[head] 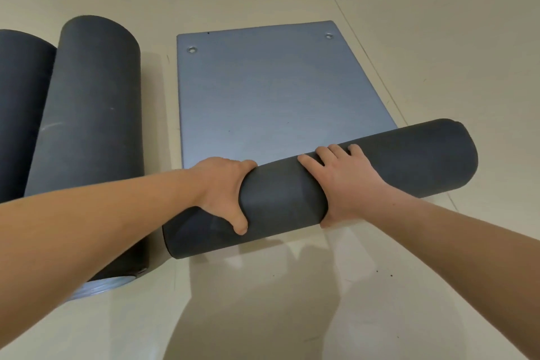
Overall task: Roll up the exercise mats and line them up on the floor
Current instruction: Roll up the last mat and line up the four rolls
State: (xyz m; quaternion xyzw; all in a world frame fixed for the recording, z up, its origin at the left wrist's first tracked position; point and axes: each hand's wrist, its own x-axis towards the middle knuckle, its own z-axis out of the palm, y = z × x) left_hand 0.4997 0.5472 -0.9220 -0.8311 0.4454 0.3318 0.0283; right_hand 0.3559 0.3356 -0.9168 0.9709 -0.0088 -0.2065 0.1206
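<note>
Grip mattered: left hand [222, 193] and right hand [347, 184] curled around the half-rolled mat [409, 161], likely keeping its coil tight; finished rolls [87, 111] lay aligned at frame left.

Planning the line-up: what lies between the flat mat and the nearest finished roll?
Between mat and roll, only bare floor, per the head view.

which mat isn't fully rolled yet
The mat under the left hand and right hand: its far part lies flat. The middle roll and leftmost roll are finished.
</note>
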